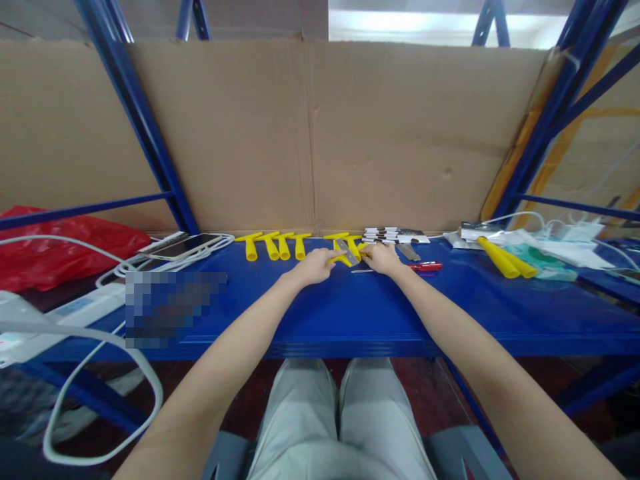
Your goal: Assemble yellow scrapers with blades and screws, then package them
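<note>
My left hand [319,266], its fingers closed, grips the yellow end of a scraper head. A flat grey metal blade [346,252] lies aslant on this yellow scraper [342,261], between my hands. My right hand [383,258] is closed on a small yellow part at the blade's right side; its fingertips are partly hidden. Under the right hand runs the shaft of a red screwdriver [427,267]. Loose metal blades [409,252] lie just beyond that hand. Behind my hands are more yellow T-shaped scraper handles [354,247].
Several yellow scraper handles [284,248] stand in a row along the cardboard back wall [225,133]. White-and-black packs [395,235] are stacked behind my right hand. Two yellow cones [506,259] lie at right. A phone [183,247], cables and a power strip [75,320] occupy the left.
</note>
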`<state>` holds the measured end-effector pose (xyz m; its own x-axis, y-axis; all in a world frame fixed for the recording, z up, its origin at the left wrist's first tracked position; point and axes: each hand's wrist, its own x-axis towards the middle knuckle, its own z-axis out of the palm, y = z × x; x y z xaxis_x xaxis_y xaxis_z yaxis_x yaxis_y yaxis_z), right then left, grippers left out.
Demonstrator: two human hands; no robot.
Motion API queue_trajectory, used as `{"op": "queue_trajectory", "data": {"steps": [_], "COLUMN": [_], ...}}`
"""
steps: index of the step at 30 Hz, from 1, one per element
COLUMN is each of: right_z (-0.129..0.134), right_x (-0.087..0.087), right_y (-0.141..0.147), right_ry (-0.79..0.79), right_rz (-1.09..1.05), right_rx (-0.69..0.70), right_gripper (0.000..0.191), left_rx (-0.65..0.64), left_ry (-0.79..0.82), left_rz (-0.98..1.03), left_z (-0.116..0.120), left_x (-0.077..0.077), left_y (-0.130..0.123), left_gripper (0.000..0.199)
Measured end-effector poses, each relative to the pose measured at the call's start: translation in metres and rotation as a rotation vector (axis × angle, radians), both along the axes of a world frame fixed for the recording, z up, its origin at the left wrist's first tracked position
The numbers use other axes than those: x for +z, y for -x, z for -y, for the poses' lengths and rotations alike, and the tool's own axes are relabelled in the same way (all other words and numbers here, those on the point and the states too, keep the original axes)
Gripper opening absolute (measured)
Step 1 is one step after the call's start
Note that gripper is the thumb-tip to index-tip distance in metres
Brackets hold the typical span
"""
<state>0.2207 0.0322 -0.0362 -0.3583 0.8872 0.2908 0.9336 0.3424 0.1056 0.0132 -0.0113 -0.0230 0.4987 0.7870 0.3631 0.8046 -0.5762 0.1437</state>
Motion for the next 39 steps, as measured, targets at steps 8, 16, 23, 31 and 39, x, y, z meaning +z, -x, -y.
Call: {"op": "queue_trajectory", "data": {"steps": [8,16,23,31,39], "right_z": [0.004,-0.005,-0.006,-0.005,-0.001], "right_x": [0.005,-0.001,0.002,0.007,0.008], "right_y": [0.007,0.003,0.004,0.008,0.004], "right_ry": [-0.017,0.01,0.033,0.005,-0.135], "right_rz": [0.055,-0.05,-0.007,0.059,0.021], "right_rx": [0.023,-0.066,-0.062,-0.022,-0.066], "right_gripper": [0.033,0.03,0.032,0.033,0.037], "left_rx": [-0.005,-0.013,0.01,0.026,0.005], "left_ry": [-0.013,-0.015,-0.024,-0.021,-0.007], "left_rz": [-0.01,-0.009,-0.033,-0.047,-0.027], "left_z": [0.0,-0.001,-0.002,-0.001,0.001], "left_x": [0.0,-0.001,-0.002,-0.001,-0.001], "left_y": [0.0,0.0,0.001,0.0,0.0], "left_gripper": [0.047,0.047,0.047,0.047,0.047]}}
